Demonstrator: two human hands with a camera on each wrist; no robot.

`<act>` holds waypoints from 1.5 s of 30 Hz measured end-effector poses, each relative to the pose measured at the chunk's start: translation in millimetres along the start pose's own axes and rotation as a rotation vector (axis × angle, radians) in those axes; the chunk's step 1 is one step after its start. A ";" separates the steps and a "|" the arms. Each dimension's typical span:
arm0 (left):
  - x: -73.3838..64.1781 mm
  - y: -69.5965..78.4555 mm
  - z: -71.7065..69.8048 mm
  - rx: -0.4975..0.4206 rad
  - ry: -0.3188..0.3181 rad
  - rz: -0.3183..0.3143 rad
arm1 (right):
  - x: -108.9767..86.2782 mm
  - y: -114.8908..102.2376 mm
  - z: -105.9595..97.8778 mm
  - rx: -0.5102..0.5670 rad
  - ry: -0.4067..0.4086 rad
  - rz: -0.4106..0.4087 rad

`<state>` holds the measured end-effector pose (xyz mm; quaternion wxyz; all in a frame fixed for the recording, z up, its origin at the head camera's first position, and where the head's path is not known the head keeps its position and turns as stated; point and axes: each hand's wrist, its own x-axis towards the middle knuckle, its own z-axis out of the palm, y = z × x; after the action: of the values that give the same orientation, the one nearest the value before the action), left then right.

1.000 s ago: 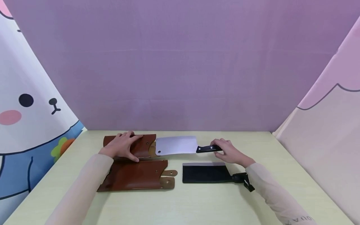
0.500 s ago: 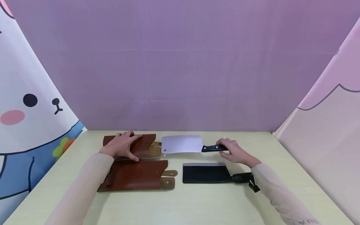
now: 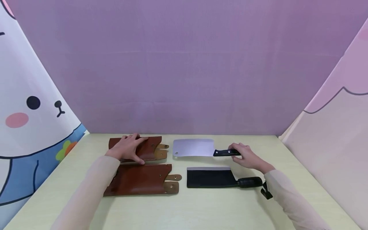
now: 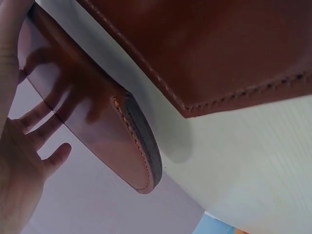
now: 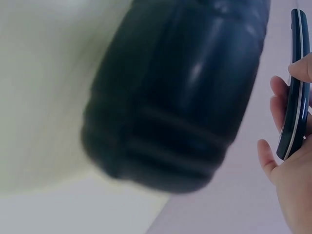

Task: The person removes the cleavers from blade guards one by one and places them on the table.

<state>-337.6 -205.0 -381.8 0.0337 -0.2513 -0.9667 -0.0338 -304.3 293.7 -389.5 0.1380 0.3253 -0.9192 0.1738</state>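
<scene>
My right hand point(image 3: 246, 157) grips the black riveted handle of a cleaver point(image 3: 194, 147), whose wide silvery blade points left. In the right wrist view, thumb and fingers close round that handle point(image 5: 292, 126). Left of the blade, my left hand point(image 3: 127, 149) spans a brown leather knife sheath point(image 3: 149, 149), thumb at its near edge and fingers over the far edge. A small gap separates the sheath's straps from the blade. The left wrist view shows the sheath's stitched closed end point(image 4: 131, 146); the palm is partly out of frame.
A second brown sheath point(image 3: 141, 179) lies nearer me, its two straps facing right. Right of it is another cleaver point(image 3: 211, 178) with a black-covered blade and a loose black strap point(image 3: 266, 191) under my right forearm. A purple backdrop point(image 3: 184, 80) rises behind the table point(image 3: 184, 210).
The cleaver has moved right with my right hand, from the sheath's mouth to clear of its straps. My left hand and the far sheath have shifted slightly right.
</scene>
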 end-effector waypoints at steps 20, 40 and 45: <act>14.9 11.5 8.0 0.017 0.003 -0.002 | -20.2 14.2 -9.0 -0.003 -0.030 0.053; 25.8 20.9 15.4 -0.028 -0.037 -0.004 | -27.7 26.6 -10.2 0.004 -0.060 0.074; 27.0 21.5 16.1 -0.046 -0.047 -0.004 | -27.3 27.5 -11.1 0.014 -0.096 0.098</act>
<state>-351.3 -171.9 -394.6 0.0052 -0.2510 -0.9667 -0.0504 -300.0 333.3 -395.8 0.0828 0.2889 -0.9383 0.1708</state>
